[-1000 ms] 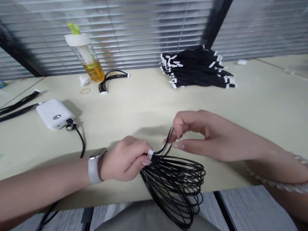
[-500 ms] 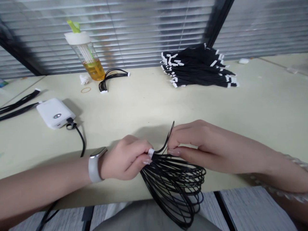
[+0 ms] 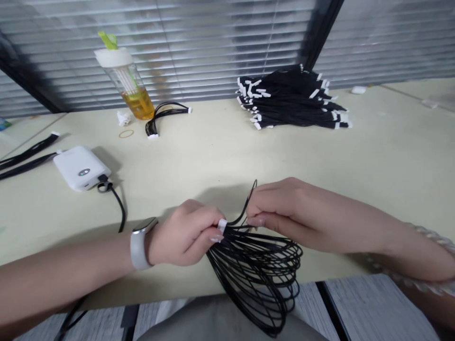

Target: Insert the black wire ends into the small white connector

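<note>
A looped bundle of thin black wires (image 3: pixel 256 279) fans out over the table's front edge. My left hand (image 3: pixel 190 232) is closed around its left end, with a white connector (image 3: pixel 222 226) showing between thumb and forefinger. Thumb and fingers of my right hand (image 3: pixel 280 208) pinch a black wire close to that connector, just above the fan of loops. One wire loop (image 3: pixel 250 196) sticks up between the two hands. The tip of the pinched wire is hidden by my right fingers.
At the back lies a pile of black wire harnesses (image 3: pixel 291 99) with white connectors. A bottle of amber liquid (image 3: pixel 137 94), a short harness (image 3: pixel 156 118) and a rubber band (image 3: pixel 126 134) sit back left. A white power bank (image 3: pixel 81 168) with a cable lies left.
My right hand has shifted very slightly, still pinching at the wires. My left hand keeps its hold on the bundle.
</note>
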`<state>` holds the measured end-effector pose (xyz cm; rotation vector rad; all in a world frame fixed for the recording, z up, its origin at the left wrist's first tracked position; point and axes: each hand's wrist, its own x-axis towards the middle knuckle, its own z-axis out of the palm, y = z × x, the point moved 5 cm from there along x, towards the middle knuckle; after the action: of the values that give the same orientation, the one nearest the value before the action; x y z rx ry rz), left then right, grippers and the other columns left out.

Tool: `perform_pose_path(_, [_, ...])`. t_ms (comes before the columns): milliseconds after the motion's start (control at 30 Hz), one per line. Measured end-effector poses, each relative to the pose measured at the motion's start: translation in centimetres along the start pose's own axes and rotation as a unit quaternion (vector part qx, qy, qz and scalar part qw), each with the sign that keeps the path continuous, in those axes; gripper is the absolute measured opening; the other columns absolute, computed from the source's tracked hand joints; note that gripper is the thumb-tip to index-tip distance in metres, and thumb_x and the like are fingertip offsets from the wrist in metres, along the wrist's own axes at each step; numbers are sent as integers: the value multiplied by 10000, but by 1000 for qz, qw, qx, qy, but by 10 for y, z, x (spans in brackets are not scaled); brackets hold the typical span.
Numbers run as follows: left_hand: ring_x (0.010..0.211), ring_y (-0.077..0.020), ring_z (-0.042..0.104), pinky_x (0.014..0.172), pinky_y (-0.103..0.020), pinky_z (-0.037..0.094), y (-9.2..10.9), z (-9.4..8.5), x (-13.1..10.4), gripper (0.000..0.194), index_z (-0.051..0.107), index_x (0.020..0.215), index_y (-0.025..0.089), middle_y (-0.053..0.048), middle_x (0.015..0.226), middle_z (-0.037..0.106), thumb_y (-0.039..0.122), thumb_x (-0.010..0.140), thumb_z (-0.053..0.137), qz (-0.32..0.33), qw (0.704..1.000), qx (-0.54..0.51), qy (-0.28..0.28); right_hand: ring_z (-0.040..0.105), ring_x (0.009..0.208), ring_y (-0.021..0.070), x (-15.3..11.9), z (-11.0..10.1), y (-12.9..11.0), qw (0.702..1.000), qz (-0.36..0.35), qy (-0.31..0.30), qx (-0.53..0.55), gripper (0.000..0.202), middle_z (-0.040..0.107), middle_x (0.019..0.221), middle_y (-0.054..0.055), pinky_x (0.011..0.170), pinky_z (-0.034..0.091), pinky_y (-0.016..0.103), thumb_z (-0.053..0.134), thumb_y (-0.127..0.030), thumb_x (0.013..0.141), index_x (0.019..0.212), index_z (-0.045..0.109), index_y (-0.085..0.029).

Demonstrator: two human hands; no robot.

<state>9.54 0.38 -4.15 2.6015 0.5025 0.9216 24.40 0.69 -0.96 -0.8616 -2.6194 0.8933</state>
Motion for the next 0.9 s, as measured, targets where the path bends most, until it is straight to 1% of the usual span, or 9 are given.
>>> perform_pose_path(167, [438, -103, 388, 433, -222, 323, -1, 1, -1, 379, 442, 740, 183, 30, 511, 465, 393, 977, 234, 1, 1000, -5, 3, 461, 583, 49, 3, 3, 6, 999, -1, -12, 46, 202, 526, 657, -46, 557, 342, 180, 423, -178, 921, 751, 529, -154])
perform_pose_path(267, [443, -103, 391, 437, -221, 328, -1, 1, -2, 384, 447, 742, 181, 27, 514, 468, 385, 980, 224, -4, 1000, 1, 2, 534, 635, 43, 4, 1, 9, 997, -8, -10, 77, 162, 604, 714, -42, 606, 384, 164, 451, -132, 897, 804, 581, -150])
perform_pose_path(433, [452, -100, 397, 439, -211, 337, 0, 1, -2, 380, 450, 748, 178, 23, 518, 476, 382, 981, 229, -2, 1000, 10, 4, 593, 698, 57, 2, -4, 13, 994, -6, -8, 105, 151, 655, 776, -34, 651, 427, 171, 468, -154, 892, 875, 618, -164])
perform_pose_path(533, [448, -96, 393, 439, -206, 341, 0, 0, -2, 380, 447, 749, 177, 26, 517, 478, 385, 981, 231, 3, 1000, 7, 6, 604, 739, 70, 1, -6, 14, 995, 3, 1, 100, 112, 664, 817, -25, 667, 439, 182, 492, -149, 872, 900, 600, -165])
perform_pose_path(633, [447, -94, 397, 436, -206, 338, 1, 0, -2, 380, 447, 748, 176, 25, 521, 484, 387, 981, 233, 2, 1000, 4, 6, 600, 732, 73, 0, -9, 15, 996, 1, 16, 84, 92, 657, 799, -25, 657, 437, 188, 501, -107, 846, 863, 574, -161])
perform_pose_path(733, [445, -97, 397, 437, -212, 337, 1, -1, -1, 387, 444, 741, 178, 25, 517, 480, 393, 980, 229, -1, 1000, 7, 9, 592, 714, 74, 1, -9, 16, 999, -23, 18, 45, 162, 652, 782, -26, 662, 429, 198, 482, -48, 821, 823, 592, -167])
perform_pose_path(800, [441, -98, 393, 437, -215, 338, 1, -1, -1, 392, 441, 734, 180, 28, 509, 472, 394, 980, 224, 0, 1000, 9, 8, 597, 734, 83, 1, -9, 16, 999, -39, 18, 20, 223, 662, 808, -12, 689, 427, 212, 463, -21, 812, 824, 625, -173])
perform_pose_path(900, [442, -100, 395, 437, -214, 342, 1, 0, -1, 396, 441, 729, 183, 28, 509, 468, 392, 981, 218, -2, 1000, 13, 5, 599, 755, 101, 1, -8, 15, 999, -38, 8, 0, 216, 665, 838, 9, 697, 423, 229, 483, -56, 825, 865, 659, -175])
